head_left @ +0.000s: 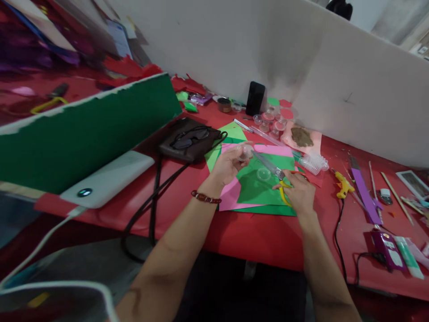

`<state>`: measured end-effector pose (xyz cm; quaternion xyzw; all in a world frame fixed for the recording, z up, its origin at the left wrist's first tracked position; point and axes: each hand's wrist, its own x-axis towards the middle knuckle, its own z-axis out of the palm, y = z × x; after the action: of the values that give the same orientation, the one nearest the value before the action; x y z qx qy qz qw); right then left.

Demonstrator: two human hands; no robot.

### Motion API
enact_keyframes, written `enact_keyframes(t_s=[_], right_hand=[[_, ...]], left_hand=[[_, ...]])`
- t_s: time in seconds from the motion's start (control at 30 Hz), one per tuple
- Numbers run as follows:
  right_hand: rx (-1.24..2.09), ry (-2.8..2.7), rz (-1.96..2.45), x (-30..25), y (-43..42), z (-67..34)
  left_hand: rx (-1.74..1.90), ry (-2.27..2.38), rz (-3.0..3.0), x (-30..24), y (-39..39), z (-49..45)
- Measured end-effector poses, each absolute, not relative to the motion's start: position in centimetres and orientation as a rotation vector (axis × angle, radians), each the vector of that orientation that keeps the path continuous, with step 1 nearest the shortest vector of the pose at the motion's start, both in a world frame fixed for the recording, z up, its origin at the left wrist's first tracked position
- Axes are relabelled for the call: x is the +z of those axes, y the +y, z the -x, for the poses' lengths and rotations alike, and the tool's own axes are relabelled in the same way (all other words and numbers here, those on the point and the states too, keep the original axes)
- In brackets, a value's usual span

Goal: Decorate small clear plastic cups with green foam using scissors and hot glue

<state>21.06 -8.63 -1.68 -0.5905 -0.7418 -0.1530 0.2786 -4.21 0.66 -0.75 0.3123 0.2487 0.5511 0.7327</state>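
My left hand (231, 163), with a beaded bracelet at the wrist, pinches a small clear plastic cup (245, 152) above the coloured sheets. My right hand (299, 190) grips scissors (268, 165) with yellow handles, one finger loop showing below the palm. The blades point left, their tips at the cup's right side; whether they touch it I cannot tell. Below them a round clear lid (263, 174) lies on a green sheet (264, 194). Pink paper (229, 197) shows beneath the green at the left and back.
A dark pouch (187, 152) with sunglasses and a white power bank (107, 179) lie left, beside a green divider (90, 116). Behind stand a phone (255, 98) and several lidded cups (275, 120). On the right lie a yellow glue gun (343, 184) and a purple strip (365, 192).
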Motion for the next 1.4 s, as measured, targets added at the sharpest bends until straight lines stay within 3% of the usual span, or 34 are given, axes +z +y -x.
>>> enact_keyframes(t_s=[0.37,0.63,1.4], right_hand=[[-0.023,-1.762,1.575,-1.9,-8.6,-19.8],[-0.337,-1.818,1.548,0.2,-9.3,-19.7],[-0.408,-1.958,1.489,-0.6,-9.2,-20.4]], left_hand=[[1.111,0.496,-0.635,-0.5,0.3,4.5],[1.090,0.487,-0.616,0.0,-0.1,4.2],[0.980,0.663,-0.675,1.6,-0.8,3.7]])
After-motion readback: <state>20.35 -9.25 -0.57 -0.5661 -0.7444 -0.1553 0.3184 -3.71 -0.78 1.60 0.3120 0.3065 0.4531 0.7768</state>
